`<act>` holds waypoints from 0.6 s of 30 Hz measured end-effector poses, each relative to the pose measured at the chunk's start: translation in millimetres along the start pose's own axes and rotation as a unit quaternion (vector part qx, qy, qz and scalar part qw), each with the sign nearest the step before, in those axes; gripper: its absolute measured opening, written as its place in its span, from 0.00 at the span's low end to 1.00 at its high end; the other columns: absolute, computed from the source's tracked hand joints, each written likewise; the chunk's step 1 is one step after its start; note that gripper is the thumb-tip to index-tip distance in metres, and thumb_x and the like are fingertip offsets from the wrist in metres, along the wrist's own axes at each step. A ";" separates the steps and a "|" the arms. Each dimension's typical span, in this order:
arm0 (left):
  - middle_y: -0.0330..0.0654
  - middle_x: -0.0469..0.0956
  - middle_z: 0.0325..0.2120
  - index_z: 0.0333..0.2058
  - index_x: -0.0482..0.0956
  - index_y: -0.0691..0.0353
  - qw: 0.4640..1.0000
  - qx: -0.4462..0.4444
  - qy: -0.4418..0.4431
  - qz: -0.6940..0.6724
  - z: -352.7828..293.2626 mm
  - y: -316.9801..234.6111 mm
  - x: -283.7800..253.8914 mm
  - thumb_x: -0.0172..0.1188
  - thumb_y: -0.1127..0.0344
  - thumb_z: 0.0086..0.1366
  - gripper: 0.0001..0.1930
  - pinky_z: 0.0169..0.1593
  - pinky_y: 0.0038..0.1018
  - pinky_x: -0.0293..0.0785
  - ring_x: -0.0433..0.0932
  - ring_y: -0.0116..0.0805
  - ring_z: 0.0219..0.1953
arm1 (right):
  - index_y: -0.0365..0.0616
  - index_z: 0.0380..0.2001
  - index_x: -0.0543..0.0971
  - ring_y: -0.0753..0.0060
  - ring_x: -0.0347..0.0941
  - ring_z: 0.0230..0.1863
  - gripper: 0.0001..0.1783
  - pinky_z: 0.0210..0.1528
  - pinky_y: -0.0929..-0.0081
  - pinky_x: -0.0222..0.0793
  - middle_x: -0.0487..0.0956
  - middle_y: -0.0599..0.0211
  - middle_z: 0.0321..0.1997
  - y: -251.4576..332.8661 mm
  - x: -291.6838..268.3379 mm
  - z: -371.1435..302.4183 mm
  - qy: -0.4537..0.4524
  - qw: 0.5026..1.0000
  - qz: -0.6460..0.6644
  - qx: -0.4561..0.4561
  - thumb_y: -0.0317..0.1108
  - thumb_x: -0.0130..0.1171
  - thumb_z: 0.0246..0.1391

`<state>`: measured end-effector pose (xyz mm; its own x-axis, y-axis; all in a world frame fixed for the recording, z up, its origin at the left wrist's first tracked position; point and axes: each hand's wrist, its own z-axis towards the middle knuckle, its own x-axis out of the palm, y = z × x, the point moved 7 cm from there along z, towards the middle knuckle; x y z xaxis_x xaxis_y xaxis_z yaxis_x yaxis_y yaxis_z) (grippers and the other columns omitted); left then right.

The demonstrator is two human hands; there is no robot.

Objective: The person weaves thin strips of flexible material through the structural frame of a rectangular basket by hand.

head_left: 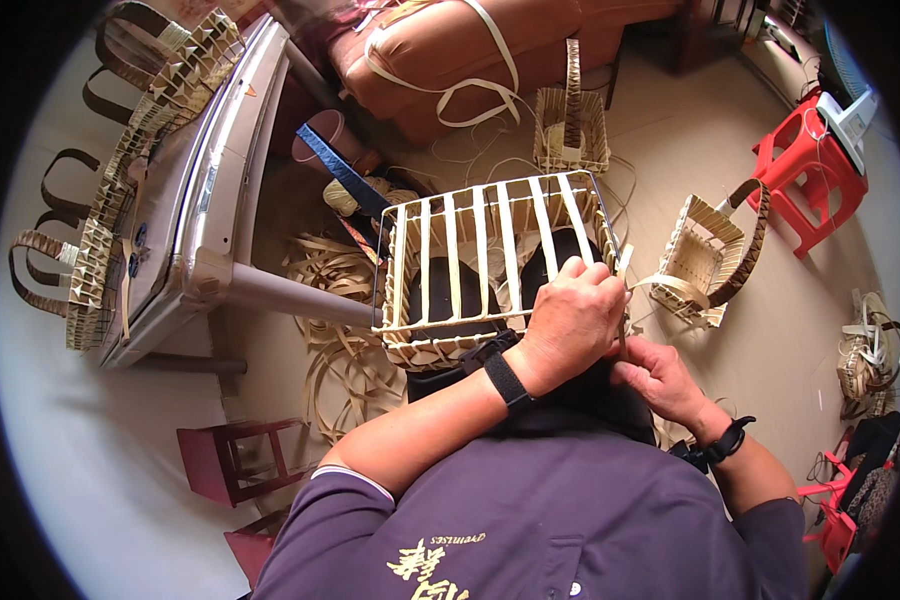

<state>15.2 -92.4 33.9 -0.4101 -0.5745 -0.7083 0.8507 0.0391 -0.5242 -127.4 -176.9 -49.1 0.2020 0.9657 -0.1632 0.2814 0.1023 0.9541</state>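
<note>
As we looked from the left edge inward, we saw a row of woven baskets (95,250) with dark handles along a table (210,190), and below it a dark red stool (210,462). We found a loose pile of pale strips (342,385) on the floor right of the stool. In the middle, a basket frame (510,255) rested over our dark-clad legs, its row of pale slats facing up and its rim wrapped in strip. Our left hand (575,318) lay over the frame's near right corner, fingers curled well in; whether they gripped a strip or the frame, we could not tell. Just right of it and lower, our right hand (662,380) had its thumb drawn close to its bent fingers beside that corner, but we could not make out what they pinched. Further right, we saw a small handled basket (712,238) on the floor, then a bright red stool (810,165) near the wall.
</note>
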 end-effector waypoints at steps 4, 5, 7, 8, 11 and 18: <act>0.42 0.78 0.30 0.30 0.80 0.59 1.000 -0.014 -0.016 0.010 -4.5 3.2 -8.7 0.67 0.66 0.70 0.09 0.41 0.43 0.79 0.78 0.48 0.38 | 0.40 0.39 0.85 0.58 0.82 0.29 0.09 0.35 0.62 0.76 0.83 0.56 0.27 -63.2 -30.1 -8.5 0.019 0.982 -0.185 -0.022 0.33 0.61 0.71; 0.42 0.78 0.30 0.30 0.80 0.59 1.000 -0.017 -0.015 0.009 -5.3 1.7 -9.7 0.67 0.66 0.70 0.09 0.41 0.43 0.79 0.78 0.48 0.38 | 0.42 0.40 0.85 0.43 0.82 0.32 0.09 0.37 0.55 0.77 0.85 0.49 0.32 -109.0 -51.1 -26.9 0.019 0.956 -0.293 -0.013 0.33 0.59 0.69; 0.42 0.78 0.30 0.30 0.80 0.59 1.000 -0.009 -0.011 -0.005 -2.0 -3.2 -2.1 0.67 0.66 0.70 0.09 0.41 0.43 0.79 0.78 0.48 0.38 | 0.52 0.39 0.90 0.44 0.85 0.38 0.11 0.42 0.50 0.80 0.89 0.55 0.39 -264.6 -99.0 -114.8 0.162 0.798 -0.560 0.152 0.42 0.64 0.61; 0.42 0.78 0.30 0.30 0.80 0.59 1.000 -0.004 -0.011 -0.029 0.2 -5.6 0.4 0.67 0.66 0.70 0.09 0.41 0.42 0.78 0.78 0.48 0.38 | 0.53 0.39 0.91 0.47 0.86 0.45 0.14 0.48 0.49 0.81 0.90 0.58 0.42 -360.4 -129.4 -201.7 0.250 0.744 -0.506 0.358 0.46 0.66 0.56; 0.43 0.78 0.30 0.29 0.80 0.59 1.000 -0.018 -0.007 -0.016 -3.4 -0.3 1.1 0.67 0.67 0.70 0.09 0.42 0.41 0.78 0.78 0.48 0.38 | 0.55 0.44 0.93 0.53 0.87 0.53 0.16 0.54 0.55 0.82 0.91 0.59 0.48 -386.4 -144.7 -280.7 0.416 0.615 -0.542 0.394 0.42 0.68 0.53; 0.43 0.79 0.30 0.30 0.81 0.60 1.000 0.002 -0.005 -0.002 -1.1 -0.5 -1.6 0.67 0.65 0.71 0.10 0.42 0.42 0.78 0.78 0.49 0.37 | 0.41 0.60 0.83 0.66 0.87 0.51 0.20 0.59 0.66 0.80 0.89 0.53 0.47 -35.1 -34.5 -18.4 0.030 0.994 -0.105 0.004 0.34 0.64 0.66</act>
<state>15.1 -90.6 34.8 -0.4113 -0.5821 -0.7014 0.8501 0.0328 -0.5256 -161.5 -209.4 -72.4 0.0811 0.9358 -0.3430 0.3197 0.3016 0.8982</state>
